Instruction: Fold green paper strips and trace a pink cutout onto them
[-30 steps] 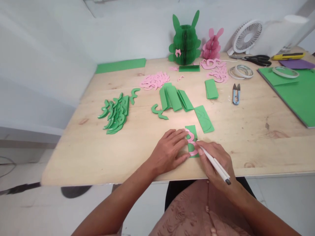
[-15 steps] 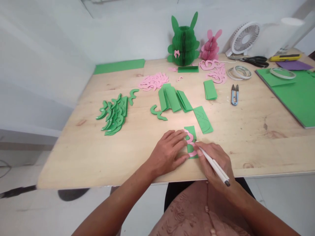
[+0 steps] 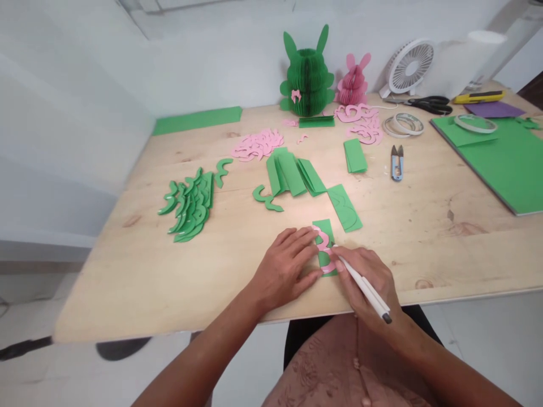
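Observation:
My left hand (image 3: 285, 268) lies flat with fingers stretched out, pressing a pink curvy template (image 3: 323, 244) onto a small green paper strip (image 3: 324, 230) near the table's front edge. My right hand (image 3: 370, 278) is closed round a white pen (image 3: 365, 289), its tip touching the template's right edge. Just beyond lies another green strip (image 3: 344, 207) with a drawn outline, and a fan of folded green strips (image 3: 292, 172).
Cut green curvy shapes (image 3: 190, 203) are piled at the left, pink cut-outs (image 3: 256, 144) behind. Green (image 3: 306, 73) and pink (image 3: 353, 82) honeycomb rabbits, a fan (image 3: 408, 66), scissors (image 3: 429, 104), tape rolls (image 3: 403, 123), snips (image 3: 396, 163) and green sheets (image 3: 507, 160) stand at the back and right.
The view has shifted slightly; both hands stay on the strip, and the pen tip has crept a little along the pink template.

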Demonstrator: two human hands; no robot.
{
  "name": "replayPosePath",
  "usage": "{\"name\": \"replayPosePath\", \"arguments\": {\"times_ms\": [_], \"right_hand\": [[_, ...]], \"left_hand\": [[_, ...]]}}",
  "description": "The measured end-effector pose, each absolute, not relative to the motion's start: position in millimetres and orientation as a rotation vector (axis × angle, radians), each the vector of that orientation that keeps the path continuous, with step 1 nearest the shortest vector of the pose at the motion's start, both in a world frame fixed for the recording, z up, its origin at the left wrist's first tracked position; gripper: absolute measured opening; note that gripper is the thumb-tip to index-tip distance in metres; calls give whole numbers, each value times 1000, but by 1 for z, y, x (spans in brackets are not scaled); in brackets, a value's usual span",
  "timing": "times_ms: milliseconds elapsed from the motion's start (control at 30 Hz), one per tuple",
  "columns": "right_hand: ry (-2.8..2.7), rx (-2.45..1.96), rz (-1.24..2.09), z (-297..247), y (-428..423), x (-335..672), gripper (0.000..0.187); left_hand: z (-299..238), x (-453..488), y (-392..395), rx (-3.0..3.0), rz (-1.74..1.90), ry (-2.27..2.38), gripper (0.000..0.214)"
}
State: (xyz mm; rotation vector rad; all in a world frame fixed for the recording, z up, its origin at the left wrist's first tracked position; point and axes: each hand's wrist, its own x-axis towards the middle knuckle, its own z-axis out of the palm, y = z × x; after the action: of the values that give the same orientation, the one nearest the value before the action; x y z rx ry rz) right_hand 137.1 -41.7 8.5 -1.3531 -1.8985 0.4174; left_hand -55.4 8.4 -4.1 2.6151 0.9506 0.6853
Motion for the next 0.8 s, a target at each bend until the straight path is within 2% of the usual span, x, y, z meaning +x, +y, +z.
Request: {"name": "replayPosePath", "arguments": {"times_ms": [433,800], "right_hand": [[-1903,-1302,338,5,-40,137,29],[-1890,-1308,346,8,-40,136,28]], "left_hand": [[-5,-55,8,2624,665,966,29],[-4,-55,8,2623,664,965,29]]}}
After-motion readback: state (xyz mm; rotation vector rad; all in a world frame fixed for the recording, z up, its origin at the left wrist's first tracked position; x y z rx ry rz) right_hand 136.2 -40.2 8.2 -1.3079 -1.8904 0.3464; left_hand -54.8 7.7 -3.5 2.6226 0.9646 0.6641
